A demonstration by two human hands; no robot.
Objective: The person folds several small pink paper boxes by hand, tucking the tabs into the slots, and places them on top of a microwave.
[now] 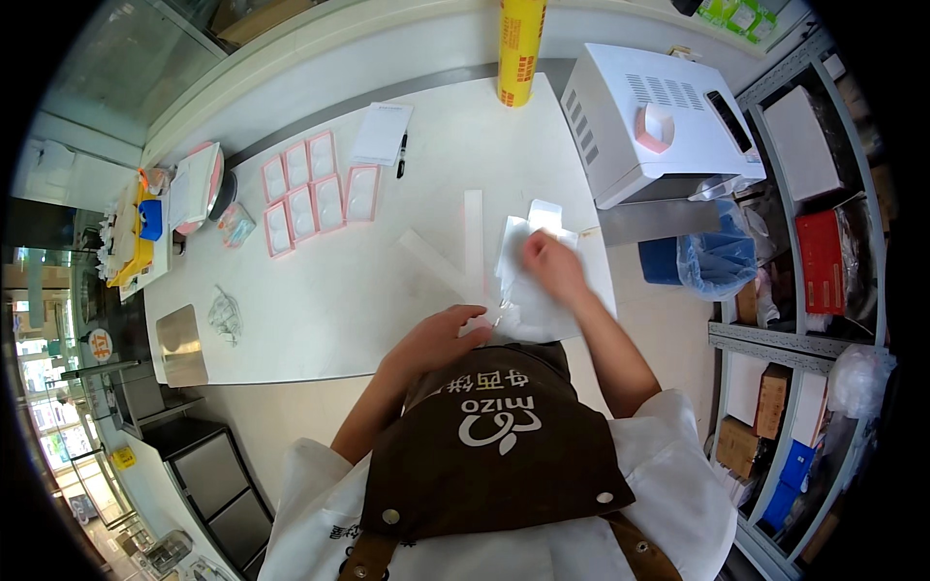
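Observation:
My right hand (557, 263) is closed, its fingers curled over a stack of white flat sheets or folded card (523, 295) near the table's right edge. A white flap (545, 214) sticks out just beyond it. What the fingers hold, if anything, is hidden. My left hand (438, 339) hovers at the front edge with thumb and fingers apart, close to a shiny clear piece (501, 318). Between the hands and farther off lie a straight whitish strip (473, 237) and a second, slanting strip (433, 259).
Several pink-rimmed boxes with clear windows (329, 202) lie at the far left, beside a paper sheet (382, 134) and black pen (402, 155). A yellow roll (521, 48) stands at the back. Right are a white microwave-like appliance (639, 116), a lined bin (712, 257) and shelves (809, 344).

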